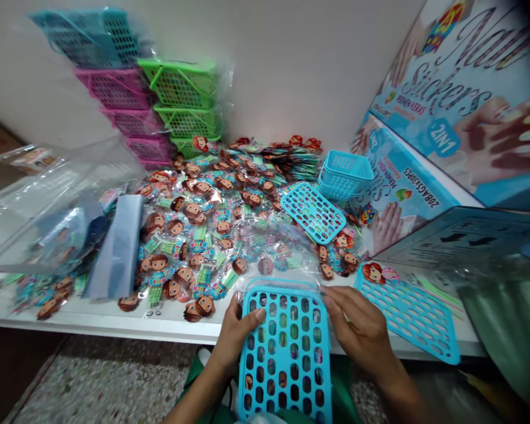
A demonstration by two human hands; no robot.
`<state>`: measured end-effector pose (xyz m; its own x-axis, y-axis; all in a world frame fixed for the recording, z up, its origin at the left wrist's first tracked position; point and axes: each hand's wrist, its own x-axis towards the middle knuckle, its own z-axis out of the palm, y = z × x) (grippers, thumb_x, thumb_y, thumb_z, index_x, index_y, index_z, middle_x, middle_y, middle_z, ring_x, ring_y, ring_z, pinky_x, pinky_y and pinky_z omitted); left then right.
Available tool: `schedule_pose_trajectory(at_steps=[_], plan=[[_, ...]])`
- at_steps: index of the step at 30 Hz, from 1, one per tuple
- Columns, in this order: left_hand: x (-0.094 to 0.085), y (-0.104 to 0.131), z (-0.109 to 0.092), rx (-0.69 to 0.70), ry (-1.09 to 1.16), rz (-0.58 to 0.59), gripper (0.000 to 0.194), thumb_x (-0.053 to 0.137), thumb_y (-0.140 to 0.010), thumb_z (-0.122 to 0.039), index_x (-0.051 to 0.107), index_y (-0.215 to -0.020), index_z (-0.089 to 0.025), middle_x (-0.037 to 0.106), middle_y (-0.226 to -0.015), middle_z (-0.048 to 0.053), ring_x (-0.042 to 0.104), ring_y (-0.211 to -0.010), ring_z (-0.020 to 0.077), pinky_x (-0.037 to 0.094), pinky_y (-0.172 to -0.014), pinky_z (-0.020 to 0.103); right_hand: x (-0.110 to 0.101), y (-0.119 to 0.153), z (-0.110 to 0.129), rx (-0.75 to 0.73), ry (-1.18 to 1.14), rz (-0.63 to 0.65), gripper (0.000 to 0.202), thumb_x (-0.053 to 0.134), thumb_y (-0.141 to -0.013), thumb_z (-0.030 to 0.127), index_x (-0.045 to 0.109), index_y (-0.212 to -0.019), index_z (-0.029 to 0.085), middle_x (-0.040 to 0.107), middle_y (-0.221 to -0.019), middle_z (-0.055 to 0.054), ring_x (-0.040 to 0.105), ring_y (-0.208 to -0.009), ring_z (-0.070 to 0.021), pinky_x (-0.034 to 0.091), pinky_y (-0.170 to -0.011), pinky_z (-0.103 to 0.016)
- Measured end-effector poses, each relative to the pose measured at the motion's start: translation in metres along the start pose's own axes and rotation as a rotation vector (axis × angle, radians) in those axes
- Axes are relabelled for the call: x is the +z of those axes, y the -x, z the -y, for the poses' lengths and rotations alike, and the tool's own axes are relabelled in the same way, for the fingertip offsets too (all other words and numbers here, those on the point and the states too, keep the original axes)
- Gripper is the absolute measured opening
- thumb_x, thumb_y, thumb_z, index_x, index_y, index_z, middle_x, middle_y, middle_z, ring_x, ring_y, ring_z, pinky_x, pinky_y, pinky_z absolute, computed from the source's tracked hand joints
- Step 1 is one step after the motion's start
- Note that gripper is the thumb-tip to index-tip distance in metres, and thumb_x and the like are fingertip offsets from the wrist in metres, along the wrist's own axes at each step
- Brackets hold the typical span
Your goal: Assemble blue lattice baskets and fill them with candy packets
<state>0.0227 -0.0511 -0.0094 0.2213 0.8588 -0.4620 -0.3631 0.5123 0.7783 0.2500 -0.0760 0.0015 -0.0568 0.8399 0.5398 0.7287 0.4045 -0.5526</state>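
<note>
So small clear plastic packets (pixel 195 213) are sprawling over the long white table (pixel 92 312), stacked pink plastic baskets (pixel 115 86) are standing behind left, big blue cardboard boxes (pixel 424 171) are sitting right, and one blue rectangular plastic lid (pixel 277 353) is chilling in front.

The perforated lid (pixel 283 359) is bright sky blue with rows of oblong holes, and the small basket (pixel 347 172) pretty much matches. Stacked baskets go hot pink (pixel 123 88) and lime green (pixel 188 121), with one teal basket (pixel 92 38). Tabletop's (pixel 227 307) plain white, floor's (pixel 115 377) speckled grey.
</note>
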Motion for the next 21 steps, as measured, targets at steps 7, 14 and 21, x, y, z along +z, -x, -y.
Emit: schedule_pose_trajectory(at_steps=[7, 14, 21], plan=[[-0.004, 0.001, 0.001, 0.017, 0.026, -0.022, 0.052, 0.077, -0.065, -0.036, 0.05, -0.106, -0.019, 0.068, -0.095, 0.007, 0.068, -0.083, 0.0244, 0.053, -0.073, 0.033, -0.004, 0.021, -0.014, -0.307, 0.179, 0.077, 0.052, 0.06, -0.08, 0.001, 0.051, -0.13, 0.012, 0.068, -0.094, -0.013, 0.061, -0.083, -0.0225, 0.048, -0.07, -0.038], [0.003, 0.001, 0.0, 0.026, 0.018, -0.031, 0.055, 0.073, -0.068, -0.042, 0.051, -0.113, -0.019, 0.067, -0.108, 0.009, 0.065, -0.095, 0.0269, 0.051, -0.082, 0.037, 0.0, 0.029, -0.003, -0.22, 0.188, -0.043, 0.045, 0.061, -0.08, 0.004, 0.057, -0.124, 0.015, 0.068, -0.095, -0.012, 0.062, -0.082, -0.0229, 0.049, -0.071, -0.04], [-0.002, 0.003, 0.0, 0.03, -0.01, -0.068, 0.051, 0.072, -0.069, -0.042, 0.051, -0.11, -0.019, 0.068, -0.098, 0.005, 0.066, -0.087, 0.0232, 0.051, -0.081, 0.035, 0.005, 0.031, -0.009, -0.265, 0.205, 0.091, 0.046, 0.054, -0.085, 0.006, 0.051, -0.13, 0.017, 0.068, -0.096, -0.012, 0.064, -0.082, -0.0222, 0.052, -0.069, -0.037]])
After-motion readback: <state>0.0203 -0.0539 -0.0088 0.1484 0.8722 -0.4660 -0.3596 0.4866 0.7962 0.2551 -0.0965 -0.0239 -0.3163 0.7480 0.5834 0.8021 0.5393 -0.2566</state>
